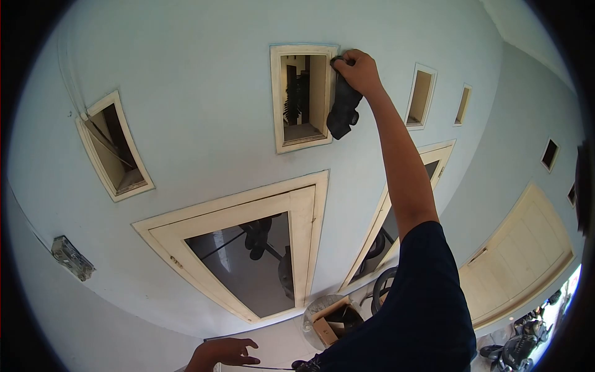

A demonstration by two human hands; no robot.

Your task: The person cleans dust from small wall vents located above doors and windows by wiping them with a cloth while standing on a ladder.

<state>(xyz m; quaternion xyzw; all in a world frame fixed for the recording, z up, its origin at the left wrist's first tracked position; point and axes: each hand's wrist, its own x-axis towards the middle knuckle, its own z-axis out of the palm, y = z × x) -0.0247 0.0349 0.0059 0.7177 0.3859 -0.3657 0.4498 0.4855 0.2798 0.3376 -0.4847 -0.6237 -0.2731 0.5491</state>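
My right hand (pixel 359 69) is raised high on the wall, its fingers closed on the top of a limp black cloth (pixel 344 115). The cloth hangs down beside the right edge of a framed wall opening (pixel 277 99), overlapping the frame a little. Low in the view, my left hand (pixel 230 351) has its thumb and fingers apart, with no object between them. A thin dark cord (pixel 269 368) runs from close by its thumb toward a small black thing (pixel 305 364) at the bottom edge.
A window (pixel 248 254) with a cream frame is below the opening; another window (pixel 396 217) is to its right. Smaller openings (pixel 114 146) pierce the pale wall. An electric meter box (pixel 72 257) juts out at left. A cardboard box (pixel 328 328) stands below, and a door (pixel 520 260) is at right.
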